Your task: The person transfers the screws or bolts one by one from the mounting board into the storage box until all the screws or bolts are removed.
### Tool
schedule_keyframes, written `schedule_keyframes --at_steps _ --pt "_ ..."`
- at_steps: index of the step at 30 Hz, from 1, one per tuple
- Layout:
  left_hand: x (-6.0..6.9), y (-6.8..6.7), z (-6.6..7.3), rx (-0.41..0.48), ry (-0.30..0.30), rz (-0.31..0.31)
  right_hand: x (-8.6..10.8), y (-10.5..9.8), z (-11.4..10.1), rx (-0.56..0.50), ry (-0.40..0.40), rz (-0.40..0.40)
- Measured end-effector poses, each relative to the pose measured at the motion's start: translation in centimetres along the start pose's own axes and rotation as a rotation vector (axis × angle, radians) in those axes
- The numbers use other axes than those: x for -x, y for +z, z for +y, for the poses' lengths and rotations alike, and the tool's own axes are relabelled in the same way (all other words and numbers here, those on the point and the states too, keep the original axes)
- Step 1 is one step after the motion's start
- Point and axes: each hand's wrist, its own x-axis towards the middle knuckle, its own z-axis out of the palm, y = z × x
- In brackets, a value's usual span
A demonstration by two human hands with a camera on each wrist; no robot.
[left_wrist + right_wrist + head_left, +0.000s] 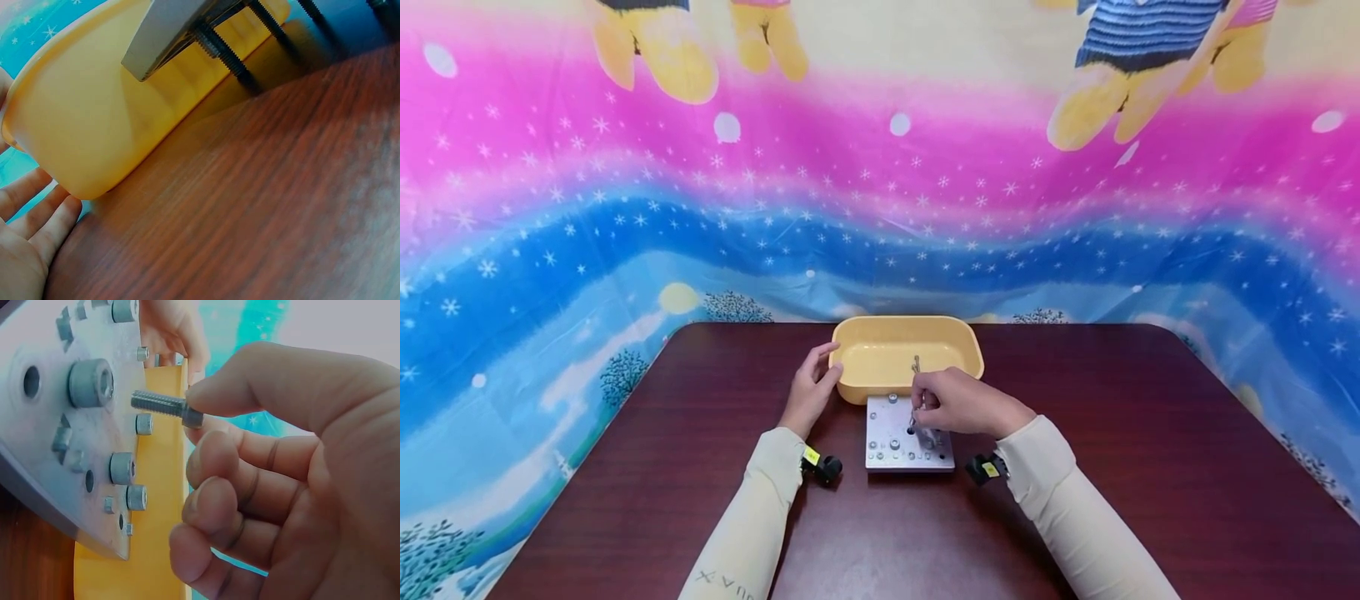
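A metal plate (876,429) bears several socket-head screws (90,384) and some bare holes (31,382). Above it my right hand (958,402) pinches a socket-head screw (159,404) by its head, between thumb and forefinger. Its threaded end points at the plate; the right wrist view shows it apart from the surface. The other fingers of that hand are bent and hold nothing. My left hand (810,390) touches the left end of a yellow tray (850,392), its fingers (56,228) fairly straight along the wall.
The tray stands just behind the plate, on a dark red-brown wooden table (685,417). Threaded screw ends (219,53) stick out below the plate. A small metal piece (916,364) shows above my right hand, before the tray. A patterned cloth (880,208) hangs behind the table.
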Motion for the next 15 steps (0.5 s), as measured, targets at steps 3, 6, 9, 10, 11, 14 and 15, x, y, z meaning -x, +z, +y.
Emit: schedule_keyframes --at_steps 3,6,9,10,11,14,15 --pt "0.5 -0.1 1.1 -0.007 -0.004 -0.011 0.0 -0.1 0.1 -0.023 -0.002 0.022" --pt "0.8 -0.1 1.7 -0.011 0.002 -0.012 0.0 -0.3 0.3 -0.023 -0.016 0.068" --pt "0.4 0.0 0.9 0.005 0.008 -0.004 0.0 -0.4 0.5 -0.022 -0.024 0.116" --pt "0.2 0.0 0.5 0.009 0.008 -0.001 0.0 -0.4 0.6 -0.020 -0.027 0.132" --pt "0.0 0.0 0.0 0.012 0.007 0.003 0.0 -0.4 0.6 -0.022 -0.025 0.147" --pt "-0.5 0.1 -1.2 0.002 0.011 0.017 -0.1 -0.5 0.9 -0.035 -0.011 0.201" --pt "-0.6 0.1 -1.3 -0.004 0.016 0.021 -0.2 -0.6 1.0 -0.039 -0.008 0.219"
